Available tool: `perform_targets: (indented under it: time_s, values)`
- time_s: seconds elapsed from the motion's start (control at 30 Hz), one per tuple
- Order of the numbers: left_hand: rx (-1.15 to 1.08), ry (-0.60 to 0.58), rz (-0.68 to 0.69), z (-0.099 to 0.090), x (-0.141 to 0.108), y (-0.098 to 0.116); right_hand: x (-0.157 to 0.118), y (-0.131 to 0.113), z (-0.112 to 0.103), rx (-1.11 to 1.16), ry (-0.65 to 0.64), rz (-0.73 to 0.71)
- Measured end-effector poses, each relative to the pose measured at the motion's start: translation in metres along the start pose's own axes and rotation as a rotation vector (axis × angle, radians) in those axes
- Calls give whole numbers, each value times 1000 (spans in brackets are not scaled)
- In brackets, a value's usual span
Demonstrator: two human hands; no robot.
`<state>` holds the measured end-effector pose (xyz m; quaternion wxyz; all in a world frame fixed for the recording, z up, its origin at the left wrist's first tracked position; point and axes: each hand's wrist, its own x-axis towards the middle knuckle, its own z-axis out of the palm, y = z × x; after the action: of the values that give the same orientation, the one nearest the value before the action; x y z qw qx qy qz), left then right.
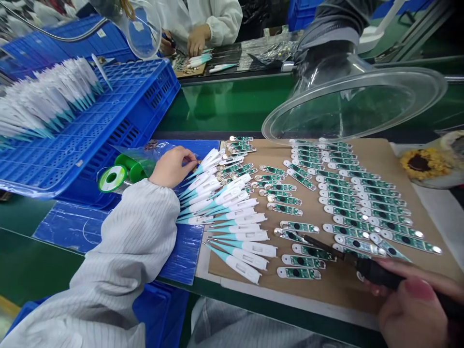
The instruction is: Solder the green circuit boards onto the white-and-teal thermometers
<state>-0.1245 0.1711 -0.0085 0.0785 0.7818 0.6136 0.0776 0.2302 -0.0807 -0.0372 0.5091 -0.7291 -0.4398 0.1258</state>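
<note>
My right hand (pixel 413 309) grips a black-handled soldering iron (pixel 377 273). Its dark tip points left, over the small green circuit boards (pixel 299 261) in the lower middle of the brown board. At the upper left of the work area, my left hand (pixel 174 166) has its thumb and fingers curled together, close to the tops of the thermometers; what the fingertips hold, if anything, is hidden. White-and-teal digital thermometers (pixel 235 237) lie fanned out in a stack between my hands. More circuit boards (pixel 340 193) with round silver parts form columns to the right.
Solder wire on a green spool (pixel 113 179) stands by my left wrist. Blue crates (pixel 145 106) at left carry many thermometers (pixel 47 96). A clear fume hood (pixel 355 106) overhangs the back right, near yellow sponge (pixel 426 162). Across the green bench, a co-worker's hands (pixel 197 41) handle thermometers.
</note>
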Motion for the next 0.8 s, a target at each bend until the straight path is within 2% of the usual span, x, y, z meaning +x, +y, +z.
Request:
perform_targets:
  time_s: [0.17, 0.33, 0.6, 0.7, 0.8]
  values:
    - [33, 30, -34, -1, -4, -4, 3, 0, 1, 73, 3, 110]
    - [87, 95, -83, -6, -7, -4, 4, 4, 2, 78, 8, 99]
    - [-90, -88, 35, -14, -10, -2, 6, 6, 1, 101, 23, 59]
    - [-151, -98, 26, -14, -10, -5, 6, 8, 0, 82, 26, 32]
    - [-210, -56, -18, -13, -10, -7, 6, 9, 1, 104, 40, 23]
